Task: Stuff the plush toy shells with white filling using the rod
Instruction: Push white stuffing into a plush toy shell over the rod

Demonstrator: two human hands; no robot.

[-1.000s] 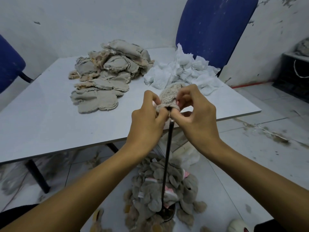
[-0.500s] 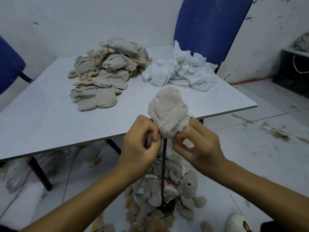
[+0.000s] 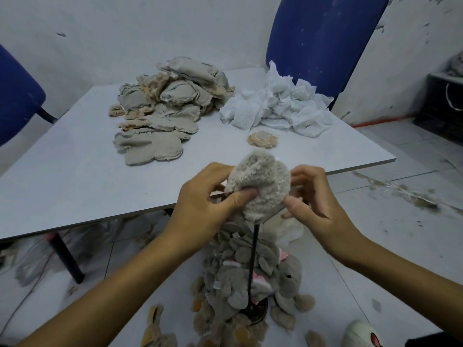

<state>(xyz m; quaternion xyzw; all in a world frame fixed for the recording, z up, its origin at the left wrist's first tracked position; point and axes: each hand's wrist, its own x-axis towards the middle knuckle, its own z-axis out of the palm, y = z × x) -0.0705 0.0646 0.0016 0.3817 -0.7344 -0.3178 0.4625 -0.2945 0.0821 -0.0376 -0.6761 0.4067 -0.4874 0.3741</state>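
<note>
A fuzzy grey plush shell (image 3: pixel 260 184) sits on top of an upright black rod (image 3: pixel 253 261), whose round base (image 3: pixel 254 313) stands on the floor. My left hand (image 3: pixel 203 206) grips the shell's left side, thumb pressed across its front. My right hand (image 3: pixel 315 204) pinches its right lower edge. On the table lie a heap of flat beige shells (image 3: pixel 165 108) and a pile of white filling (image 3: pixel 278 106). A small round tan piece (image 3: pixel 262 139) lies in front of the filling.
The white table's (image 3: pixel 75 176) front edge runs just behind my hands. A heap of grey plush toys (image 3: pixel 240 276) surrounds the rod base on the floor. Blue chairs stand at the back right (image 3: pixel 323 38) and far left (image 3: pixel 15 96). A black table leg (image 3: pixel 66 259) stands lower left.
The shell has been pulled down over the rod tip and turned fuzzy side out. Both hands shifted from below it to its sides. The small tan piece now shows on the table.
</note>
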